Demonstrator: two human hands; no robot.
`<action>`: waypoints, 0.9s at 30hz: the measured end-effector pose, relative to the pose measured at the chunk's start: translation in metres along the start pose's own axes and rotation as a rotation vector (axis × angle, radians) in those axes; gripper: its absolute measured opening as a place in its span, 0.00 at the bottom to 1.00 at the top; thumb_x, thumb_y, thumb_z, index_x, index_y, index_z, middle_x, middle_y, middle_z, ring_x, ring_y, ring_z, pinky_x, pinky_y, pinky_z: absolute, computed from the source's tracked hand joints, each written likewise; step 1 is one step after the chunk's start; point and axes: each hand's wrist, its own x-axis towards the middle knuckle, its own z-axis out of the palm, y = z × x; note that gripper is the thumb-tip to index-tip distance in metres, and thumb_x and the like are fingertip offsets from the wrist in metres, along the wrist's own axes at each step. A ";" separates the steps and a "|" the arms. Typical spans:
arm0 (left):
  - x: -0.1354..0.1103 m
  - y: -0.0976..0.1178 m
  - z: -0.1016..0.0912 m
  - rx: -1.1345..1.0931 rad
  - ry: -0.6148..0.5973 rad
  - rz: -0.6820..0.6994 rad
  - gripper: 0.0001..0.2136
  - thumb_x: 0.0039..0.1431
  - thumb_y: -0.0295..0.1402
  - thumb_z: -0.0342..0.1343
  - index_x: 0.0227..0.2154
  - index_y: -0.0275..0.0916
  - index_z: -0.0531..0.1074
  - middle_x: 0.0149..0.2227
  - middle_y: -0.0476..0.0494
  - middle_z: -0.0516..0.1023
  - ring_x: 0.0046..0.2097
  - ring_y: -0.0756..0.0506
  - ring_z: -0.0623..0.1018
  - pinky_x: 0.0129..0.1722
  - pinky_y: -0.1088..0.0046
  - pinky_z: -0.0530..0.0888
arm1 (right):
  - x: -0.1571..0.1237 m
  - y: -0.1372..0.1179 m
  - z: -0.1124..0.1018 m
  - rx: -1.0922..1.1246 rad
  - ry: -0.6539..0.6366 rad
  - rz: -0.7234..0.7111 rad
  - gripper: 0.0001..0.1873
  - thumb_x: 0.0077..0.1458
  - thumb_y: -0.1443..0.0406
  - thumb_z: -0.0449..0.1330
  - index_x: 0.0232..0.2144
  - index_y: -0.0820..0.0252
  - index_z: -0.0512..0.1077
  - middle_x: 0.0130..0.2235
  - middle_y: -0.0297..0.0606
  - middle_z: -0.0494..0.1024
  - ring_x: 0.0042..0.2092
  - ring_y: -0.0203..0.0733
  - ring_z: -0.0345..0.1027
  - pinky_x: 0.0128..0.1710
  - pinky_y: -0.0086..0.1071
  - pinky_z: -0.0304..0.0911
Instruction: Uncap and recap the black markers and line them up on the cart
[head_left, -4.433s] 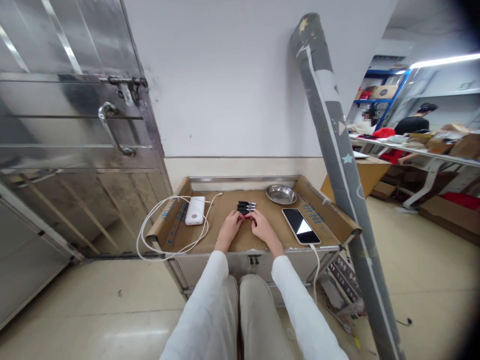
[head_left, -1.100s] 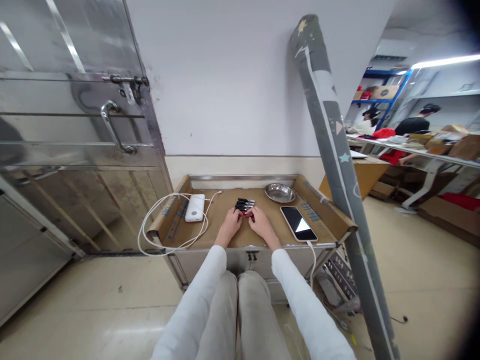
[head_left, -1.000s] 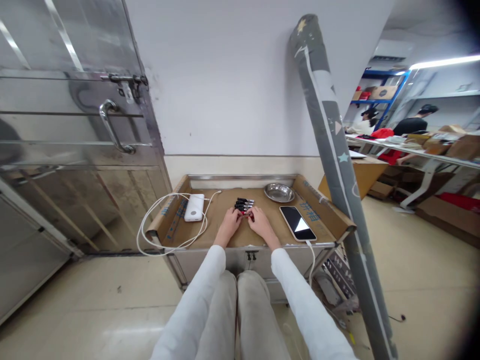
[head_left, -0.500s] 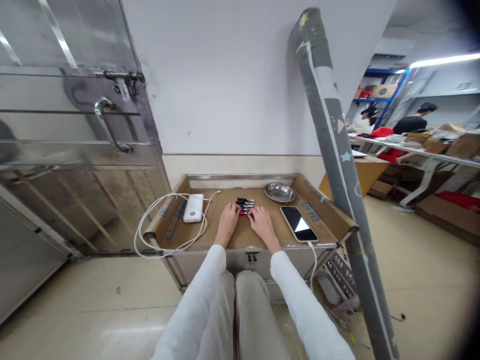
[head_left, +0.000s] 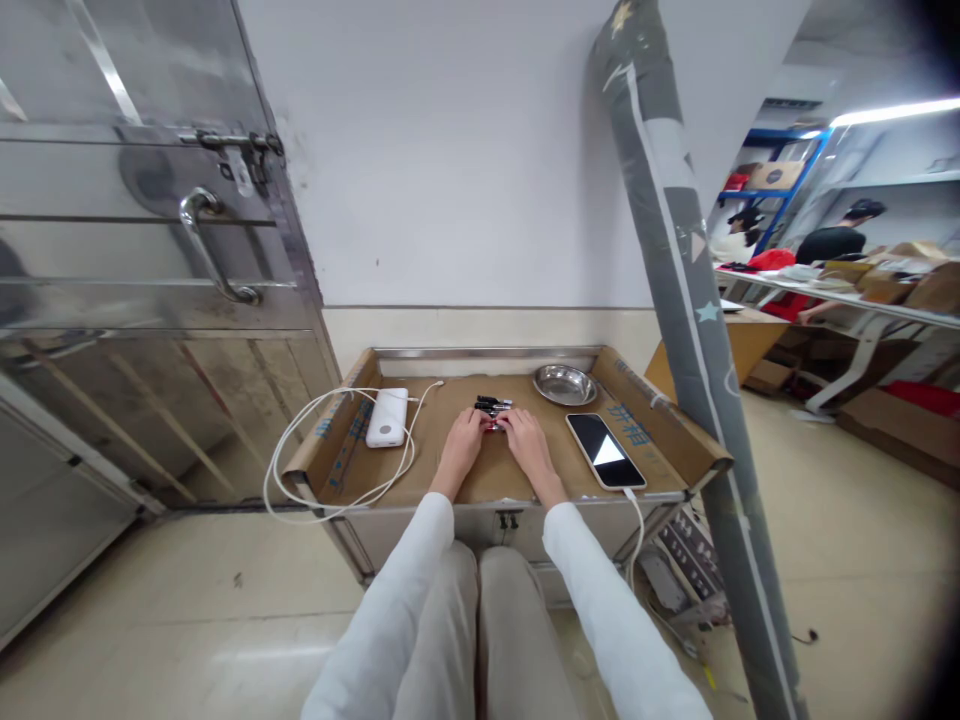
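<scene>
Several short pens [head_left: 493, 402], mostly black with pale or silver ends, lie side by side on the cardboard-covered top of a small cabinet. A red one [head_left: 493, 428] shows at the near side of the row, between my hands. My left hand [head_left: 465, 437] has its fingertips closed at the left ends of the nearer pens. From the other side, my right hand [head_left: 526, 440] pinches at their right ends. My fingers partly cover these pens, so exactly which ones are gripped is hard to make out.
A white power bank [head_left: 388, 418] with a looped white cable lies left. Right are a steel dish [head_left: 565, 384] and a phone [head_left: 604, 452] with a cable plugged in. A long grey wrapped roll [head_left: 686, 260] leans beside the cabinet. People sit at a far table [head_left: 840, 292].
Both hands have shifted slightly with the nearer pens, and my fingers now cover more of them. The view has moved a little to the left.
</scene>
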 end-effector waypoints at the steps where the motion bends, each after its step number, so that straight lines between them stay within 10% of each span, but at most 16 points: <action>1: 0.000 0.000 0.000 0.004 0.008 -0.006 0.06 0.63 0.28 0.46 0.37 0.38 0.67 0.39 0.43 0.71 0.43 0.45 0.71 0.47 0.67 0.69 | 0.000 0.000 0.000 0.019 0.005 -0.003 0.15 0.64 0.63 0.44 0.39 0.58 0.71 0.39 0.40 0.75 0.42 0.42 0.64 0.45 0.33 0.55; 27: -0.002 0.004 -0.003 0.025 -0.102 0.011 0.07 0.62 0.30 0.48 0.42 0.39 0.68 0.43 0.42 0.73 0.45 0.43 0.70 0.47 0.63 0.66 | -0.005 0.008 0.010 0.398 0.132 0.057 0.15 0.61 0.67 0.46 0.37 0.59 0.73 0.39 0.42 0.76 0.41 0.42 0.70 0.46 0.36 0.64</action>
